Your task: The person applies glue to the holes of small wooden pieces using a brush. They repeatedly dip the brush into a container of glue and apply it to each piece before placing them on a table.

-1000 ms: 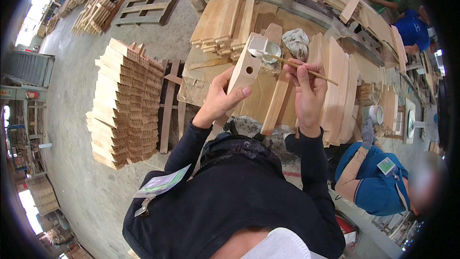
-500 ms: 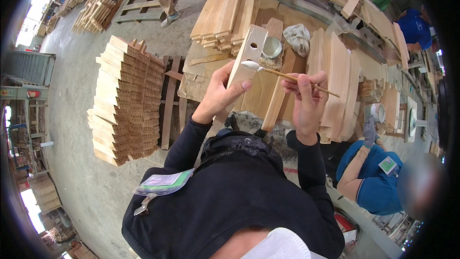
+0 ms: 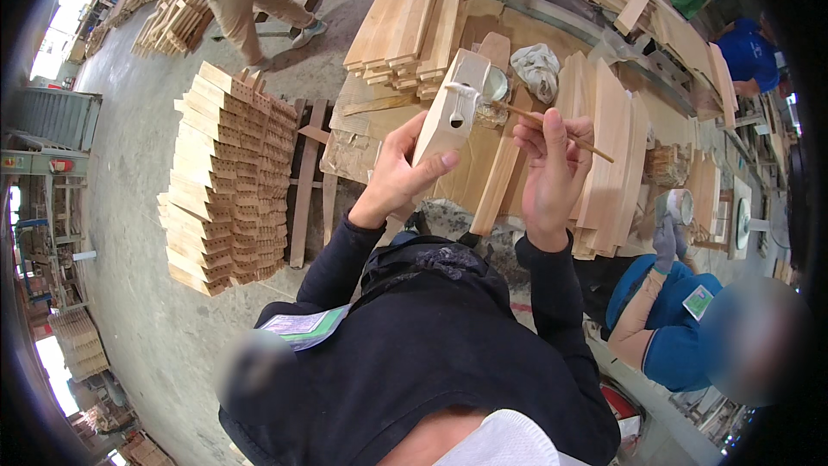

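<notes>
- You have the wooden block (image 3: 435, 138) in your left hand (image 3: 401, 168); its thumb lies across the near part and the other fingers wrap the far side, so that grasp is closed on the wood.
- Your right hand (image 3: 556, 177) pinches a thin stick (image 3: 595, 151) between thumb and fingers; its tail pokes out to the right of them.
- The relation that matters most, as I judge it, is stick tip to block: the block lies left of your right fingers, and the tip points at it, beside its right edge. You cannot tell from this view whether they touch.
- The block's long axis runs away from your left fingers, leaning a little right; the stick's runs crosswise to it.
- Your left hand is the nearer one, being on the block; your right fingers stand apart from it, with the stick spanning the gap.
- White paste (image 3: 463, 88) sits on the block beyond your left thumb, with more beside a round hole.
- Beyond your right fingers, to the left, a pot (image 3: 496, 84) stands on the cardboard-covered desk (image 3: 474, 168); a crumpled rag (image 3: 535, 73) is beside it.
</notes>
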Motion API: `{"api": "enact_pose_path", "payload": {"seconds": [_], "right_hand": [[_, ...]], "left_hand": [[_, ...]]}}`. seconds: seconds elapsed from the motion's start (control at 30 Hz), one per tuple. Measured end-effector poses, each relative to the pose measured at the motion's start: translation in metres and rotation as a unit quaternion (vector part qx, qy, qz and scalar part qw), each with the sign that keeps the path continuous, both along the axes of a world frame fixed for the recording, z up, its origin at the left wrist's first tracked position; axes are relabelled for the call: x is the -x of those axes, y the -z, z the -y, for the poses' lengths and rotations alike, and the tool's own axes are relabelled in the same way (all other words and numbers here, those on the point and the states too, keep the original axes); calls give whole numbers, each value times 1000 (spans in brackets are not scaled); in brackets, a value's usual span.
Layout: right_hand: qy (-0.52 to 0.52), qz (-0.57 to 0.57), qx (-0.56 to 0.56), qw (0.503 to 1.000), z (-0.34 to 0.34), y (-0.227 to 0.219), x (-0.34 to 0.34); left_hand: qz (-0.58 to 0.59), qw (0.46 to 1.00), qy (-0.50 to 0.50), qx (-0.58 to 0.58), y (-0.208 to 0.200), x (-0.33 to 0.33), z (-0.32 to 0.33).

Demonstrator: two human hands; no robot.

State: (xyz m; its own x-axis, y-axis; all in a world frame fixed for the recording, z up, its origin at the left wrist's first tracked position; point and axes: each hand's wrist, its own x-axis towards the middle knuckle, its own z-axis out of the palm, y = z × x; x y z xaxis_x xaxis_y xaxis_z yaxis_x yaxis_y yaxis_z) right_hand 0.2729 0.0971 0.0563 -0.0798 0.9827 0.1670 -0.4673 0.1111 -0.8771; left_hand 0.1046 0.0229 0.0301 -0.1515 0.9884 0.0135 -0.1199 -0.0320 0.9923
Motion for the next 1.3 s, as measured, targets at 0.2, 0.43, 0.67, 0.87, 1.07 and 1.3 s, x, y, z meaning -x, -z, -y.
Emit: {"api": "enact_pose_path", "payload": {"seconds": [0.2,0.43,0.67,0.87,1.07,1.3], "right_hand": [[13,-25,11,1000,-18,-5,3],[20,-46,30,998,-31,-7,4],[-1,-18,-17,1000,-6,-7,-8],[-24,5,11,1000,13,1,-7],[-37,-13,36,999,10,2,-5],[-8,-46,83,995,-6,-4,1]], "left_hand": [[27,999,34,-1,6,1,-1],[14,999,28,-11,4,-1,-2],[16,1000,-9,2,4,-2,-4],[17,1000,-16,11,0,-2,-4],[22,1000,-11,16,1,0,-3],[24,1000,0,-2,3,-2,-2]]}}
